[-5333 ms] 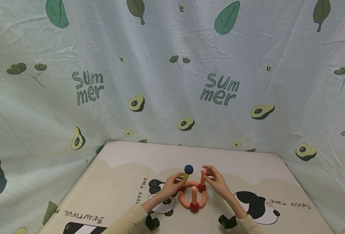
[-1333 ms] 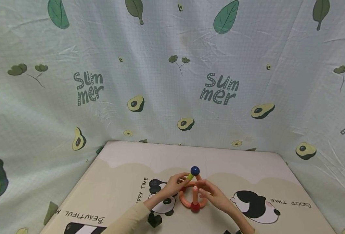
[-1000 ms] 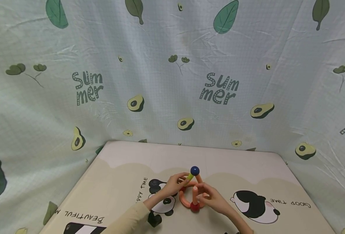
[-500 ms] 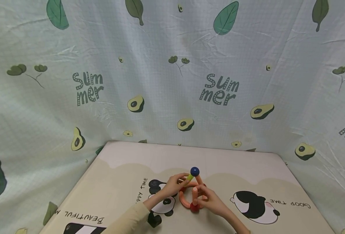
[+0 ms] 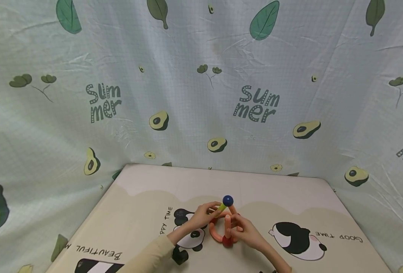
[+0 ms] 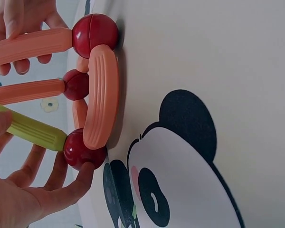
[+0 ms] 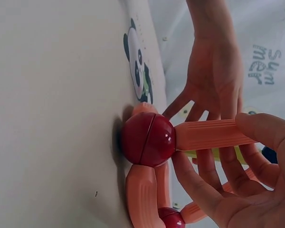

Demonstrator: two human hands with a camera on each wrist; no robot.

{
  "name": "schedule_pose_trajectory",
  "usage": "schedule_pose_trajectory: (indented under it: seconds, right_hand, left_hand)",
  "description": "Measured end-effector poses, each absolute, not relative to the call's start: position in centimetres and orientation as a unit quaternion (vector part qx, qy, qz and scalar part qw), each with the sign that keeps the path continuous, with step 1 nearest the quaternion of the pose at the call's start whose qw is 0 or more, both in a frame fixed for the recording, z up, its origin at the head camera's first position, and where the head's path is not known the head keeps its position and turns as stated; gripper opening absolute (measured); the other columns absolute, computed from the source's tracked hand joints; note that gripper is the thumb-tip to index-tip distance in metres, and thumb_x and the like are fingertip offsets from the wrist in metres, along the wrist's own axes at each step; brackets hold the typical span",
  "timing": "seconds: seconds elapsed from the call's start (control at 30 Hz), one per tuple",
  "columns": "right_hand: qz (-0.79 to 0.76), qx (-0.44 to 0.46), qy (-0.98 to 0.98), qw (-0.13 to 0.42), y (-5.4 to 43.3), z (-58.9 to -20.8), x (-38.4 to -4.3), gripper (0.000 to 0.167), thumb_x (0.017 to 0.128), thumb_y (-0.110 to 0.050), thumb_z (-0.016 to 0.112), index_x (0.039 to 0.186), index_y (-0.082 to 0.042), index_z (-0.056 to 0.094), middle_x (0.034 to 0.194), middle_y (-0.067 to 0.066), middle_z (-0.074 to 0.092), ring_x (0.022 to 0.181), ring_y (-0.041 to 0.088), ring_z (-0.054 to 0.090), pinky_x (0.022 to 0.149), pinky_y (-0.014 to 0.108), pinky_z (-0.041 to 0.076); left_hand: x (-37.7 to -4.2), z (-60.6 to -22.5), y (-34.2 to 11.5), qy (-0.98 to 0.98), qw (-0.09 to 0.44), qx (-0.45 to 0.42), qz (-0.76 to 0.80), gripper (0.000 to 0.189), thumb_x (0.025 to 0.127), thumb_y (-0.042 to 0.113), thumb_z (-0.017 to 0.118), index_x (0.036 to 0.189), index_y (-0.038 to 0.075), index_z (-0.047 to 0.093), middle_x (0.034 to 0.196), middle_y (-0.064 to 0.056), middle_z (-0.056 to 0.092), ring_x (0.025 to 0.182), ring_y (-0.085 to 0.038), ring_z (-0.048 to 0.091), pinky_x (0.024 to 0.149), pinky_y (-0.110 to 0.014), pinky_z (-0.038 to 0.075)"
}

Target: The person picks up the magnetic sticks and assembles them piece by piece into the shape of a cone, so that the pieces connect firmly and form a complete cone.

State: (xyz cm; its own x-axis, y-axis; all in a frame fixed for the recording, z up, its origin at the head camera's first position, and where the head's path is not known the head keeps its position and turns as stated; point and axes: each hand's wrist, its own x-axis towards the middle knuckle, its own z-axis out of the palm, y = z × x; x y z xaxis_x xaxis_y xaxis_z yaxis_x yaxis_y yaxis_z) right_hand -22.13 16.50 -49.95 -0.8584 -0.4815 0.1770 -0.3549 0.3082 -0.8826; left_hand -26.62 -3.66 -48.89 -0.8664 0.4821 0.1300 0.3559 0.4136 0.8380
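Note:
Curved orange pieces joined by red balls form a ring [image 5: 215, 236] lying on the table. From one red ball [image 6: 84, 149] a yellow-green rod [image 6: 35, 130] leans inward; my left hand [image 5: 203, 216] holds it, thumb on the rod, a fingertip at the red ball. A blue ball [image 5: 227, 201] tops that rod and meets the rear orange rod [image 6: 31, 90]. My right hand [image 5: 247, 231] grips the front orange rod [image 7: 211, 135] between thumb and fingers, above its red ball [image 7: 148, 138]. This front rod stands nearly upright, its upper end bare.
The table [image 5: 143, 178] carries printed pandas and lettering. Behind it and at its sides hangs a pale cloth [image 5: 188, 91] with leaf and avocado prints.
The yellow-green rod and blue ball have tilted right onto the rear orange rod, which leans too. My right hand has left the rear rod and taken hold of the front one.

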Motion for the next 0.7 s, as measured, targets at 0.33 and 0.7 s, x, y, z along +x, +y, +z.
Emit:
schedule_pose_trajectory:
  seconds: [0.33,0.7]
  right_hand:
    - [-0.536,-0.239,0.807,0.072,16.54,-50.08,-22.39,0.035,0.086,-0.015,0.058,0.113,0.004,0.050,0.108,0.020,0.057,0.089,0.006,0.057,0.078,0.024,0.046]
    - [-0.543,-0.219,0.807,0.073,16.47,-50.26,-22.60,0.037,0.086,-0.016,0.057,0.115,0.006,0.048,0.108,0.019,0.057,0.089,0.004,0.055,0.078,0.021,0.046]
  left_hand:
    - [-26.57,-49.07,-3.74,0.839,0.066,0.259,0.475,0.033,0.090,0.026,0.050,0.120,0.011,0.053,0.112,-0.015,0.060,0.098,-0.032,0.060,0.076,-0.039,0.051]
    - [-26.30,-49.08,-3.85,0.833,0.070,0.263,0.481,0.033,0.090,0.024,0.050,0.121,0.011,0.053,0.114,-0.013,0.059,0.099,-0.031,0.059,0.076,-0.037,0.051]
